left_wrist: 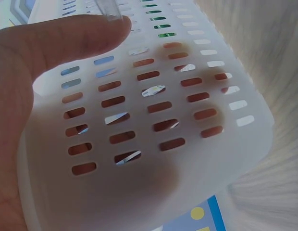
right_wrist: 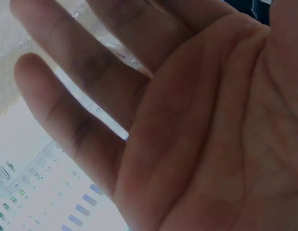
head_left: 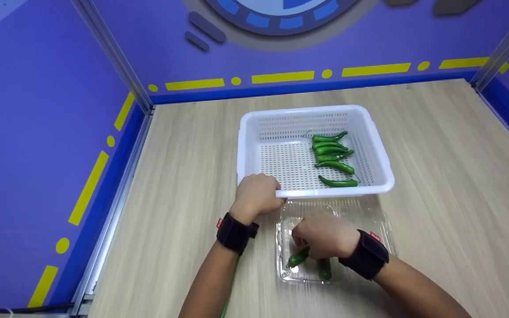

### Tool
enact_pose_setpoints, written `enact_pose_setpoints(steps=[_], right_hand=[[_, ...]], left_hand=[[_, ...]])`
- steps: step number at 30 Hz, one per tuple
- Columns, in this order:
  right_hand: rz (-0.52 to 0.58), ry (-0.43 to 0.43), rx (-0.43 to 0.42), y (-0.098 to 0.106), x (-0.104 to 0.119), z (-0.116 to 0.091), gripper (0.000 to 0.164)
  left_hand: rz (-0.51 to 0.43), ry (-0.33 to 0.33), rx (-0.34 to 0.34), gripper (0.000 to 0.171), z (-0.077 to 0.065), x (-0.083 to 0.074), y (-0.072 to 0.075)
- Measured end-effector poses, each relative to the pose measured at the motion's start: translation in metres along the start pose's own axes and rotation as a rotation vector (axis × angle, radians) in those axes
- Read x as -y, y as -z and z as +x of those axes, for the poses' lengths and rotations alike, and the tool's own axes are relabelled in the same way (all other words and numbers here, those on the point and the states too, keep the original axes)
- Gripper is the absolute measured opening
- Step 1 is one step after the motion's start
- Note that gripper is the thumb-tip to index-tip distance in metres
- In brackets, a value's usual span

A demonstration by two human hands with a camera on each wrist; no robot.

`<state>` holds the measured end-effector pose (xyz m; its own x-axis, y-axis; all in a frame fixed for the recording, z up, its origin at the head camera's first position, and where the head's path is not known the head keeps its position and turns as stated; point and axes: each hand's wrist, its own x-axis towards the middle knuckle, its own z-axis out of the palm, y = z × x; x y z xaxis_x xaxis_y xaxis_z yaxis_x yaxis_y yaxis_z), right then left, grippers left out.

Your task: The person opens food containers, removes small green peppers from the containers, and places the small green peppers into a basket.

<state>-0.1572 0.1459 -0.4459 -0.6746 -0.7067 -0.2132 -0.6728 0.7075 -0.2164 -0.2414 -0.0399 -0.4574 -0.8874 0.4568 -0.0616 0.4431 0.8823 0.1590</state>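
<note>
My left hand grips the near left corner of a white slotted basket. In the left wrist view the thumb lies against the basket wall, and fingers show through its slots from the far side. Several green chili peppers lie along the right side inside the basket. My right hand is lowered into a clear plastic clamshell box. One chili pepper lies at its fingertips, another partly under the hand. The right wrist view shows loosely extended fingers and a bare palm.
The box's clear lid spreads to the right, partly beneath the right wrist. Basket and box stand close together on a wood-grain table. Blue panels wall in the left, back and right. A thin green strip shows beside the left forearm.
</note>
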Motion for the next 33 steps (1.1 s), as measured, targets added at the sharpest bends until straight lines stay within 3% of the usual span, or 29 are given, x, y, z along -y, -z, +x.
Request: enact_pose_setpoints(steps=[6,16,23,33], right_hand=[[-0.060,-0.016,0.001,0.001,0.001,0.002,0.020],[-0.162,-0.036,0.055,-0.001,0.001,0.010,0.029],[-0.274,-0.001,-0.004,-0.005,0.001,0.010,0.030],[-0.195,-0.026,0.020,-0.001,-0.001,0.008,0.033]], left_hand=[[-0.020,-0.011,0.009,0.039,0.001,-0.002,0.000],[-0.021,-0.003,0.025,0.036,-0.001,-0.001,0.001],[-0.019,0.001,0.024,0.035,-0.001,0.000,0.001],[-0.021,-0.004,0.015,0.035,-0.001,-0.001,0.003]])
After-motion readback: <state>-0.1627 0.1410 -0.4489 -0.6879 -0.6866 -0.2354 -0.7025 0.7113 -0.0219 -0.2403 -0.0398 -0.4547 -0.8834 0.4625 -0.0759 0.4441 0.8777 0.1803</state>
